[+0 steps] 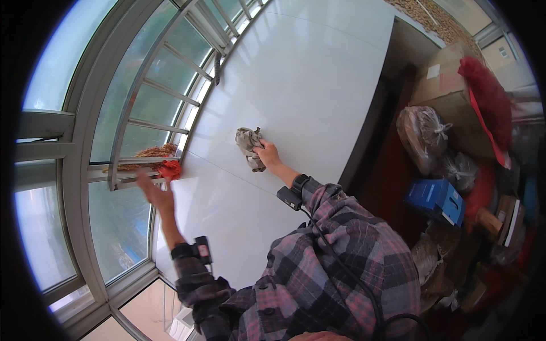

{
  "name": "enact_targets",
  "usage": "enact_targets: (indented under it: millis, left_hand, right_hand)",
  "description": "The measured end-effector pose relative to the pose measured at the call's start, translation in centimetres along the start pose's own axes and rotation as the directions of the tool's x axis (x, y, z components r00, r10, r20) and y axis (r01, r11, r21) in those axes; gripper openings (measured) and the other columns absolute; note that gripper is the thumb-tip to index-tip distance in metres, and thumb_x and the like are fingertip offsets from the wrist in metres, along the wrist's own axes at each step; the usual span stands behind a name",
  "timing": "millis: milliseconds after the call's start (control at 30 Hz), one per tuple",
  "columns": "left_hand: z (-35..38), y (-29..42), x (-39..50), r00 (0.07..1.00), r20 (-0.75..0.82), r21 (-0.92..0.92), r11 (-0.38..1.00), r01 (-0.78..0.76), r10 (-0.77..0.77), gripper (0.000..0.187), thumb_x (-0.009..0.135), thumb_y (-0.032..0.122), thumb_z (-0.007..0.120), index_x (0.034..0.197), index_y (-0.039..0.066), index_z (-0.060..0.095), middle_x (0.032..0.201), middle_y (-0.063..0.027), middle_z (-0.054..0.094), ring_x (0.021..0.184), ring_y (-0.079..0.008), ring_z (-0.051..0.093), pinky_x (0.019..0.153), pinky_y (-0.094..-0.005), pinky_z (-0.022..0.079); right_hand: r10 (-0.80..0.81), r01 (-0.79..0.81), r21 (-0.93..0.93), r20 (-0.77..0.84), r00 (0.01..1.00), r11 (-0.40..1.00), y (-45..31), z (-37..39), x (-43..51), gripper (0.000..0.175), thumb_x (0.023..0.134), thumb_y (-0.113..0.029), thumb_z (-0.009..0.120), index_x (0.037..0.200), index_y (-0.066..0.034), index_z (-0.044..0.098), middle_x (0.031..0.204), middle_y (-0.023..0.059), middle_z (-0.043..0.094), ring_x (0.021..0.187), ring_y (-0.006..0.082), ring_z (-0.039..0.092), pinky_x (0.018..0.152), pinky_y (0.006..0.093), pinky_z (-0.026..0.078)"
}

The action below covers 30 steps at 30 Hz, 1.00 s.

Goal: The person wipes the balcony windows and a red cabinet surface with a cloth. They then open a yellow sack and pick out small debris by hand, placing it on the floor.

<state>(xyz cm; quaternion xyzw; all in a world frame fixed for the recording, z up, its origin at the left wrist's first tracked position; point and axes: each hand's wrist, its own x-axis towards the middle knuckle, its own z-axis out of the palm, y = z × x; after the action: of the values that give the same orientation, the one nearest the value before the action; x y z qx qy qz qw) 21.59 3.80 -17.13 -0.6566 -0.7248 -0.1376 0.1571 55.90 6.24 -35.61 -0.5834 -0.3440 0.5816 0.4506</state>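
My right hand (269,157) grips a crumpled grey-beige cloth (248,147) on a glossy white countertop (298,85). The cloth is bunched, with folds spilling past my fingers. Out to the left, my left hand (157,191) is raised by the window with its fingers apart and nothing in it; the fingertips are slightly blurred. Just beyond it is a bright red wrapping (169,169) around a bundle of dried plant stalks (155,151), beside the window rail. Whether my fingers touch the rail, I cannot tell.
A metal window guard (166,91) with crossbars runs along the counter's left edge. Right of the counter stand a cardboard box (443,85), a red sack (486,98), knotted plastic bags (422,136) and a blue box (435,200). A black cable (341,260) hangs across my plaid shirt.
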Motion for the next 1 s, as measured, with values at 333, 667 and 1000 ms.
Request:
enact_targets:
  millis: [333,667,1000]
  left_hand:
    - [-0.9,14.9,-18.0,0.816,0.574,-0.312,0.905,0.29,-0.064,0.086,0.086,0.026,0.067,0.154,0.013,0.017,0.16,-0.0172,0.012,0.146,-0.0411,0.012,0.116,-0.0529,0.018]
    - [-0.5,16.7,-24.1,0.81,0.577,-0.497,0.832,0.246,0.105,0.077,0.091,0.024,0.062,0.152,0.007,0.02,0.156,-0.0231,0.018,0.145,-0.0385,0.018,0.115,-0.0479,0.022]
    - [2.1,22.9,-34.2,0.743,0.469,-0.693,0.721,-0.027,0.478,0.075,0.091,0.024,0.062,0.152,0.008,0.022,0.157,-0.0199,0.021,0.145,-0.038,0.018,0.115,-0.0509,0.019]
  right_hand:
    - [0.002,0.009,0.126,-0.087,0.996,0.992,1.2,-7.9,-4.9,0.036,0.09,-0.031,0.058,0.101,0.0008,0.068,0.085,0.0121,0.07,0.078,0.0202,0.063,0.073,0.0338,0.048]
    - [0.003,0.028,0.26,-0.119,0.993,0.965,4.7,-11.5,-12.3,0.034,0.095,-0.028,0.054,0.107,0.002,0.065,0.09,0.0054,0.068,0.079,0.0145,0.06,0.074,0.0306,0.048]
    - [0.154,0.022,0.735,-0.171,0.973,0.677,13.1,-19.0,-26.9,0.031,0.097,-0.023,0.057,0.121,-0.0032,0.058,0.104,0.0037,0.065,0.092,0.0125,0.064,0.079,0.0279,0.052]
